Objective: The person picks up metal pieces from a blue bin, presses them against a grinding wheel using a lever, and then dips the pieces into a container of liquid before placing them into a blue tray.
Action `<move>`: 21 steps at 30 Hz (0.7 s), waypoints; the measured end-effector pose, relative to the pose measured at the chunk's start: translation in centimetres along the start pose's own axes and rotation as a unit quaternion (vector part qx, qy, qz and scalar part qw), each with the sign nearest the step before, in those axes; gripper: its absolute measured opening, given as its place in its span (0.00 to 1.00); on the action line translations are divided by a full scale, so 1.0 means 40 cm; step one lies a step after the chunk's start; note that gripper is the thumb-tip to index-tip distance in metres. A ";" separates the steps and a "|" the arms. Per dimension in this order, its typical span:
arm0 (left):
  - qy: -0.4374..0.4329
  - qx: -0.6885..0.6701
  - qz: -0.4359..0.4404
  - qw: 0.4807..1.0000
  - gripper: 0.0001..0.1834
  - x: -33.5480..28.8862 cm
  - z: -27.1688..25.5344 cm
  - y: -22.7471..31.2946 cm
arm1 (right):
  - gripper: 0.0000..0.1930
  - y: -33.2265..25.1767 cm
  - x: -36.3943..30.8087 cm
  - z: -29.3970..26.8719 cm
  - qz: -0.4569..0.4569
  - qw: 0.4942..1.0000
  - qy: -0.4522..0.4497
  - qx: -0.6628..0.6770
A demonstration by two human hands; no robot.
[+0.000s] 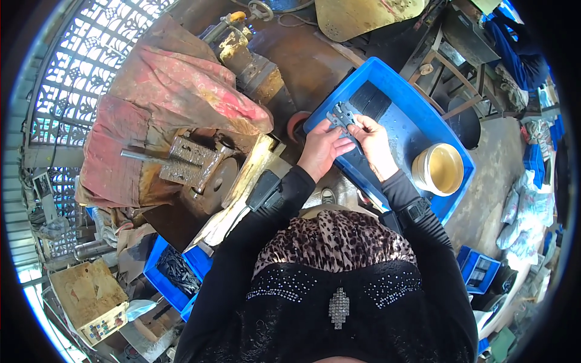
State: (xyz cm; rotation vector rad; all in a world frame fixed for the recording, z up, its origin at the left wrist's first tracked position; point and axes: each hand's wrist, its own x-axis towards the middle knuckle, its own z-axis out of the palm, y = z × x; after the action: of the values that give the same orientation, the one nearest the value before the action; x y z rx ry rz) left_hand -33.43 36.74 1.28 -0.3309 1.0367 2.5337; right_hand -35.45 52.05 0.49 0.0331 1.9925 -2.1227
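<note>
Over the near-left part of a large blue tub (433, 100), my left hand (322, 149) and my right hand (376, 147) are close together. Between their thumbs and fingers they hold small dark grey metal pieces (342, 115) with notched, jaw-like ends. Whether these are joined or several loose parts, I cannot tell. Both hands are closed on them, and the fingers hide their lower portion. Just beyond lies a black ribbed block (370, 100) in the tub. A round cream bucket (438, 170) of brownish liquid stands in the tub to the right of my right hand.
To the left is a grimy machine (184, 162) with a metal rod, partly under a stained red cloth (175, 85). Blue bins (158, 257) with metal pieces sit below it. A wooden-topped box (88, 290) stands lower left. Another person's dark blue clothing (514, 54) shows upper right.
</note>
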 end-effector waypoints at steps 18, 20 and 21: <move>0.074 0.111 0.006 0.991 0.15 -0.019 0.030 -0.007 | 0.15 -0.027 -0.047 0.013 0.035 0.995 0.071 0.053; 0.079 0.111 0.006 0.991 0.15 -0.024 0.036 -0.005 | 0.15 -0.019 -0.047 0.006 0.047 0.997 0.064 0.021; 0.085 0.112 0.006 0.990 0.15 -0.026 0.039 -0.004 | 0.15 -0.015 -0.047 0.005 0.046 0.997 0.064 0.021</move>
State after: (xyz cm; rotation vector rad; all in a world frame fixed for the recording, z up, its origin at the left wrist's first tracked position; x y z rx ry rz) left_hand -32.53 37.69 2.62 -0.4827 1.3761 2.4011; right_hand -33.69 52.16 1.43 0.2697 1.9741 -2.1522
